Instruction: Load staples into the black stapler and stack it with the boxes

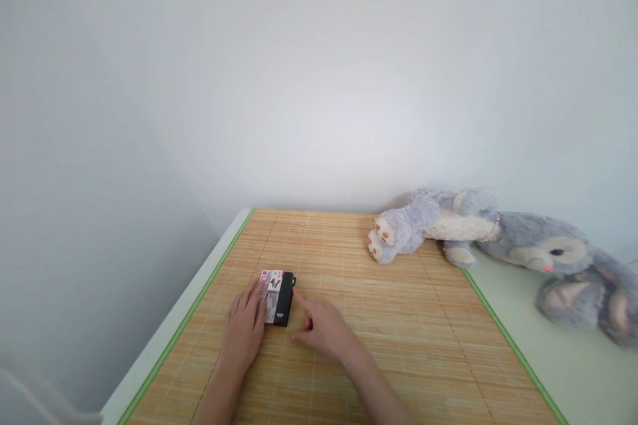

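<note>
Near the left-middle of the bamboo mat lies a long black object [284,300], probably a stapler, with small white lettering and a small metal-looking part at its right edge. Small white and pink boxes [272,281] sit tight against its left side; one has a stapler-like picture on it. My left hand [244,322] lies flat with its fingers stretched over the boxes' left edge, hiding part of them. On the other side, my right hand [321,325] has its index finger extended to the black object's right edge. Its thumb is held apart and the other fingers are curled, with nothing in them.
A bamboo mat [369,358] with green edging covers most of the pale table [558,352]. A grey plush rabbit [463,226] lies on its side across the back right, its head and ears beyond the mat. Behind the table is a white wall [319,80].
</note>
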`<state>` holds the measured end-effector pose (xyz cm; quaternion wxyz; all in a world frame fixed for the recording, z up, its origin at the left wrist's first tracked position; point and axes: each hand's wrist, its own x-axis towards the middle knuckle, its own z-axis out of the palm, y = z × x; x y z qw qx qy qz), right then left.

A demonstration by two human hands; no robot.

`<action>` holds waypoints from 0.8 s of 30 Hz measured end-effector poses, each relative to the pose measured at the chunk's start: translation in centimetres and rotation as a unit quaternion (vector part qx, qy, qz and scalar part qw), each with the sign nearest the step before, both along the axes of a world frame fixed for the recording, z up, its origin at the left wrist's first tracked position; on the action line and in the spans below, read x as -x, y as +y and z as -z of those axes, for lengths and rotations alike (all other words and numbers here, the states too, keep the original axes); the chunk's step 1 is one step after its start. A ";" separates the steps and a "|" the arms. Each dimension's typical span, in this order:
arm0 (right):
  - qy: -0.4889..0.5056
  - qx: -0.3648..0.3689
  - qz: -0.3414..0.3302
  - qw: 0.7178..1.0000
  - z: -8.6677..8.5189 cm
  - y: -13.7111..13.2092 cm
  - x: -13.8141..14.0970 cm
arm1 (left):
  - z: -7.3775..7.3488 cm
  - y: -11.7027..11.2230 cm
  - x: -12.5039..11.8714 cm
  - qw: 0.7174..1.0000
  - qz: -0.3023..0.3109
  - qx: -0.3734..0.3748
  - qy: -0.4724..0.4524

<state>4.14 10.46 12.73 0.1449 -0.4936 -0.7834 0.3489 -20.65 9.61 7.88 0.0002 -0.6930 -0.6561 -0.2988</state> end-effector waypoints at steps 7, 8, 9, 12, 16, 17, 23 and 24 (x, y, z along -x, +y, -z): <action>0.025 -0.112 0.135 0.984 0.9 -3.6 -8.6 | -2.1 -3.6 -6.0 0.995 0.025 -0.057 -0.080; -0.012 -0.133 0.153 0.979 1.4 -4.2 -9.5 | -2.1 -4.2 -7.9 0.994 0.084 -0.028 -0.068; -0.055 -0.144 0.169 0.974 1.9 -4.7 -10.2 | -2.1 -4.6 -9.8 0.990 0.130 0.003 -0.045; -0.168 -0.157 0.209 0.950 3.4 -6.2 -11.0 | -1.5 -4.7 -14.5 0.983 0.178 0.049 0.019; -0.249 -0.164 0.235 0.925 4.2 -7.1 -10.7 | -0.4 -3.7 -16.6 0.987 0.140 0.046 0.067; -0.258 -0.164 0.238 0.922 4.2 -7.1 -10.5 | -0.1 -3.5 -16.6 0.988 0.128 0.043 0.073; -0.270 -0.161 0.239 0.919 4.1 -7.0 -10.2 | 0.2 -3.7 -16.5 0.989 0.105 0.041 0.094; -0.270 -0.163 0.239 0.918 4.1 -7.0 -10.2 | 0.2 -3.7 -16.6 0.989 0.103 0.040 0.093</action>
